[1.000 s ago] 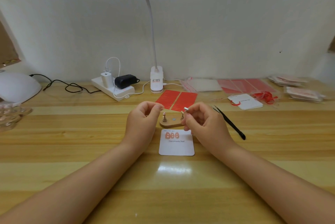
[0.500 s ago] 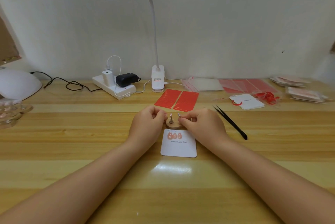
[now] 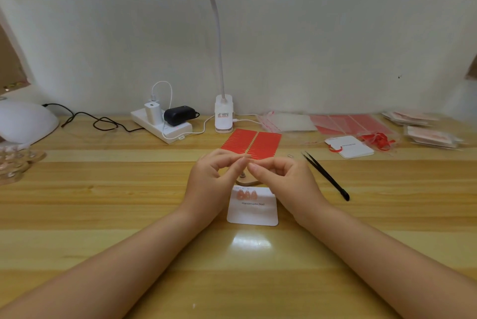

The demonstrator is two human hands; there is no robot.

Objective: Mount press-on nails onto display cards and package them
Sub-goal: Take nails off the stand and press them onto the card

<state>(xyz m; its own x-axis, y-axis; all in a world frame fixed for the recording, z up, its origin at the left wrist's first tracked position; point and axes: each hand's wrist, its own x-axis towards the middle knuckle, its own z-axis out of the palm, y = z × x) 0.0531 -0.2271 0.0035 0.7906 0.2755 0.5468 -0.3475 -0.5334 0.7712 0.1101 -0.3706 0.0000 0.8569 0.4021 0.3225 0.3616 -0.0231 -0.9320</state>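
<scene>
My left hand (image 3: 209,176) and my right hand (image 3: 284,179) hover with curled fingers just above a small wooden nail stand (image 3: 245,181), which they mostly hide. Their thumb and index tips meet and pinch at something tiny that I cannot make out. Below the hands a white display card (image 3: 253,213) lies flat on the table. Three pink press-on nails (image 3: 246,194) sit in a row along its top edge. Two red adhesive-strip sheets (image 3: 251,143) lie just beyond the fingertips.
Black tweezers (image 3: 327,176) and a tiny metal piece (image 3: 290,156) lie right of my right hand. More cards (image 3: 348,147), clear bags (image 3: 286,122) and packed sets (image 3: 433,136) lie at the back right. The lamp base (image 3: 224,117), power strip (image 3: 161,126) and white dome lamp (image 3: 23,120) stand behind and to the left.
Both hands lifted off the wooden stand and brought their fingertips together above it. The metal peg my right hand held a second ago is out of its fingers.
</scene>
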